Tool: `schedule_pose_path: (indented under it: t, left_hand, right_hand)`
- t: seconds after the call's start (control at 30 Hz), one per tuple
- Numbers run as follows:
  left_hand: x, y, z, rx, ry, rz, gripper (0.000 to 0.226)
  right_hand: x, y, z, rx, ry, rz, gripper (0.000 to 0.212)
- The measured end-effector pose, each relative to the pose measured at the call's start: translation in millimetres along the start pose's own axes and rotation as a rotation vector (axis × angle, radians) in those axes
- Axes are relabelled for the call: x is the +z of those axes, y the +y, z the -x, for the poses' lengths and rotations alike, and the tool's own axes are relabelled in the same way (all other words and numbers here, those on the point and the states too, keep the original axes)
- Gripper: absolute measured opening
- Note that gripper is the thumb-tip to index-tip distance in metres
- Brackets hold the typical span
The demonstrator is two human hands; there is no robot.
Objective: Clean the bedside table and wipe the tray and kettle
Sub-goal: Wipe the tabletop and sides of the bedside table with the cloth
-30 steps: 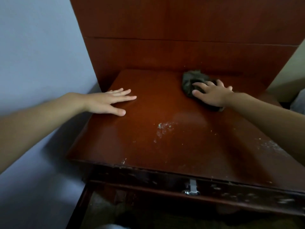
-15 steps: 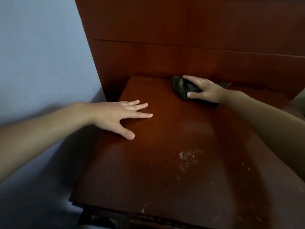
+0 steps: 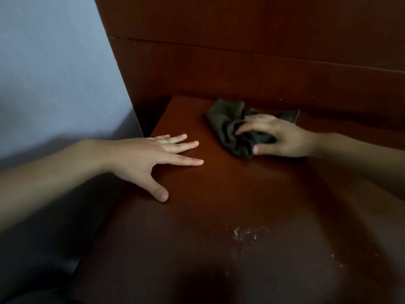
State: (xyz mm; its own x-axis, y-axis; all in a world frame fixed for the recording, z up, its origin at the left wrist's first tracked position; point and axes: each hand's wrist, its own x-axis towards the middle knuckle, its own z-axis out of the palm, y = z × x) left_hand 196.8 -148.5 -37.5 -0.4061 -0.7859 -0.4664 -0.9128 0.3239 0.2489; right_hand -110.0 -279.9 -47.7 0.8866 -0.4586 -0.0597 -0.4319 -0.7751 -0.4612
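Right hand (image 3: 282, 137), flatter a moment ago, is now curling round the dark cloth (image 3: 225, 121) at the desk's (image 3: 219, 194) one o'clock; left hand (image 3: 153, 156) is resting flat, empty, at ten o'clock. White residue (image 3: 247, 233) at five o'clock is awaiting wiping.

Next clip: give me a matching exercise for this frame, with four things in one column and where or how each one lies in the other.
Things
1. left hand
2. right hand
3. dark cloth
4. pale speckled patch

Place or state
A. bunched up near the back of the bedside table
B. uncovered, nearer the camera than both hands
C. lying flat, fingers straight
D. fingers curled on the cloth

Pairs: 1-C, 2-D, 3-A, 4-B
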Motion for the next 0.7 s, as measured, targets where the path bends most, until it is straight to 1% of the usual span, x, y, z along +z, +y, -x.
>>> schedule_pose_path:
  t: [0.07, 0.1, 0.17, 0.27, 0.3, 0.33, 0.37, 0.4, 0.5, 0.57, 0.63, 0.7]
  left_hand:
    - [-5, 13, 11, -0.039, -0.010, 0.058, 0.097]
    - [-7, 21, 17, -0.055, -0.022, 0.084, 0.097]
    - [-13, 39, 28, -0.083, -0.054, 0.106, 0.099]
    - [-21, 54, 36, -0.102, -0.056, 0.075, 0.112]
    - [-22, 56, 38, -0.116, -0.034, 0.058, 0.125]
    - [-22, 57, 40, -0.138, -0.027, 0.033, 0.141]
    - [-21, 56, 41, -0.154, -0.027, 0.011, 0.151]
    - [-21, 56, 42, -0.155, -0.014, -0.001, 0.154]
    - [-21, 53, 39, -0.132, 0.034, 0.002, 0.144]
    - [-23, 47, 33, -0.121, 0.074, 0.007, 0.128]
    - [-24, 47, 25, -0.119, 0.071, 0.011, 0.121]
    - [-23, 55, 18, -0.099, 0.040, -0.002, 0.129]
  right_hand:
    - [-8, 5, -39, 0.009, 0.020, 0.006, 0.067]
    - [-10, 3, -61, 0.014, 0.026, 0.005, 0.067]
    - [-7, -6, -106, 0.018, 0.043, 0.004, 0.058]
    - [5, -27, -149, 0.000, 0.054, 0.043, 0.049]
    - [8, -30, -154, 0.004, 0.055, 0.050, 0.046]
    - [10, -32, -151, 0.006, 0.060, 0.050, 0.044]
    - [11, -32, -142, -0.003, 0.063, 0.042, 0.041]
    - [12, -31, -128, -0.028, 0.063, 0.032, 0.040]
    - [19, -30, -63, -0.094, 0.005, 0.023, 0.040]
    - [24, -32, -20, -0.088, -0.040, -0.015, 0.041]
    - [20, -27, 3, -0.022, 0.010, -0.084, 0.037]
    - [9, -12, 23, 0.098, 0.111, -0.076, 0.037]
